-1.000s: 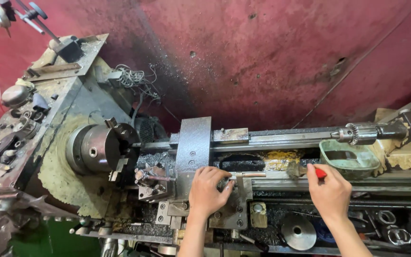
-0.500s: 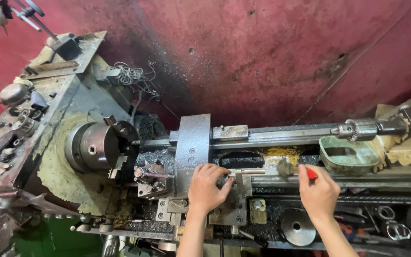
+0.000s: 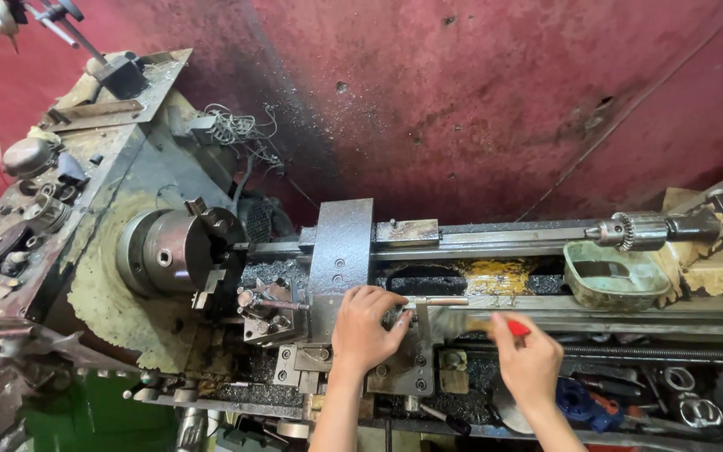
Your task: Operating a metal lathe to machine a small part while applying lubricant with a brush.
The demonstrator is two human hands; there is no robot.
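I look down on an old metal lathe. My left hand (image 3: 366, 331) is curled over a small handle on the grey carriage (image 3: 340, 243), just right of the tool post (image 3: 269, 311). My right hand (image 3: 529, 364) holds a red-handled brush (image 3: 515, 328). Its blurred bristles lie on the lathe bed (image 3: 596, 316), right of my left hand. The three-jaw chuck (image 3: 173, 251) sits to the left with nothing visible in its jaws.
A tailstock drill chuck (image 3: 633, 230) points left at the far right. A green tray (image 3: 617, 280) sits on the bed below it. Yellowish swarf (image 3: 495, 274) lies between the ways. Loose tools and rings (image 3: 679, 393) fill the lower right. A red wall (image 3: 462, 100) stands behind.
My right hand has moved left along the bed with the brush, closer to my left hand. The left hand has stayed on the carriage.
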